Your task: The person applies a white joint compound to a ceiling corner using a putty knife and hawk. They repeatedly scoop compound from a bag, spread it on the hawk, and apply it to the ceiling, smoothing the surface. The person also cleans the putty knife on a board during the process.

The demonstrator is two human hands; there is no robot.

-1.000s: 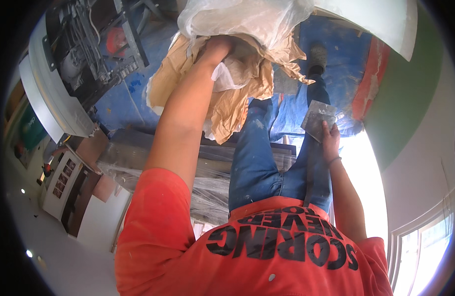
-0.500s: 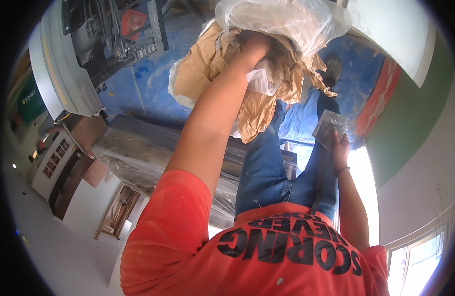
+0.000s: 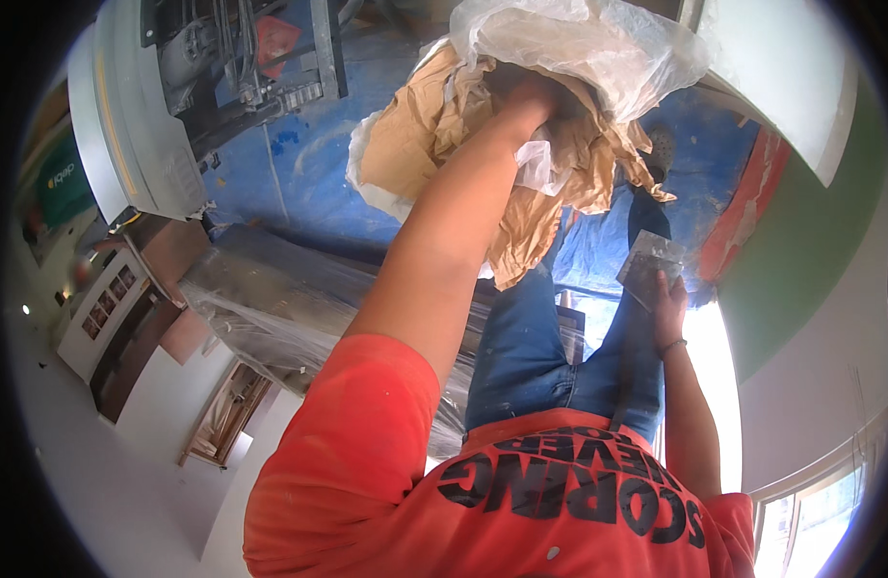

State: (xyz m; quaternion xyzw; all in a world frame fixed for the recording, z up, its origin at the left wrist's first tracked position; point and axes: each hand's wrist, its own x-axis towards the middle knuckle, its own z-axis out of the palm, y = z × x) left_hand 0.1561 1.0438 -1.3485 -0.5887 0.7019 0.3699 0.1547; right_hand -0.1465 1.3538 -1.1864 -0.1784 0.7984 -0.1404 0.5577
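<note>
My left hand (image 3: pixel 534 100) reaches down into the mouth of a torn brown paper sack (image 3: pixel 405 135) lined with whitish plastic (image 3: pixel 608 53). Its fingers are out of sight inside, so what they touch is hidden. A scrap of thin clear plastic hangs at the sack's opening beside my wrist. Low at my right side, my right hand (image 3: pixel 669 310) is closed on the edge of a thin, flat, grey rectangular spreader blade (image 3: pixel 652 265), smeared on its face. The blade is in front of my right leg, apart from the sack.
Blue sheeting (image 3: pixel 309 169) covers the floor, with a red strip (image 3: pixel 747 202) at the right. A machine with exposed metal parts (image 3: pixel 242 67) stands far left beside a white panel (image 3: pixel 136 116). Plastic-wrapped furniture (image 3: pixel 280 299) lies left of my legs. Another white panel (image 3: pixel 781 77) juts in far right.
The view has shifted slightly, so everything sits a little lower and farther right. My left hand is still inside the sack, and my right hand still holds the spreader blade.
</note>
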